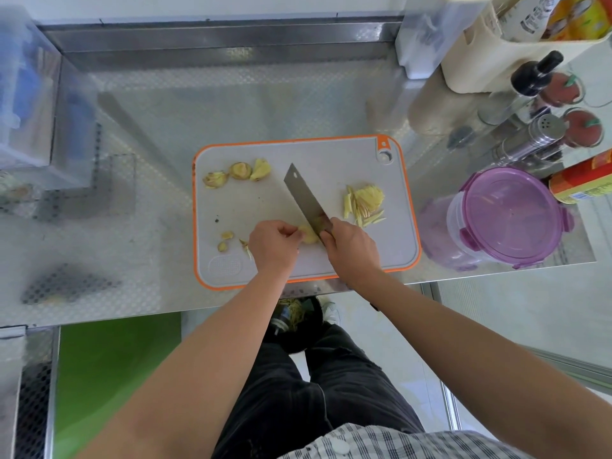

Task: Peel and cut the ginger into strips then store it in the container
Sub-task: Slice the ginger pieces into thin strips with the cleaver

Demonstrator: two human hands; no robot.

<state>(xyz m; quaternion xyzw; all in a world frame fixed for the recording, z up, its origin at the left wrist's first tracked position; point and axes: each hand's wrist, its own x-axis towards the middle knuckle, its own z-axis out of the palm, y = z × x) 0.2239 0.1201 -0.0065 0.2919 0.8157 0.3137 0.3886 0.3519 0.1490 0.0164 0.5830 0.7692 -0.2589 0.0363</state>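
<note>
Left hand (274,244) pinches a ginger piece (308,234) on the cutting board (265,207); right hand (351,246) grips the cleaver (305,200) resting against it. Cut strips (364,202) lie right, near the lidded purple container (506,217).

One cutting board (364,253) and one knife (303,197). On the board: three ginger chunks (240,170) at upper left, three small scraps (227,235) at lower left, one ginger piece (308,236) under the blade, and one heap of strips (366,202). At the right of the frame: one purple-lidded container (506,213), two red-filled jars (583,127), one metal shaker (543,134).
</note>
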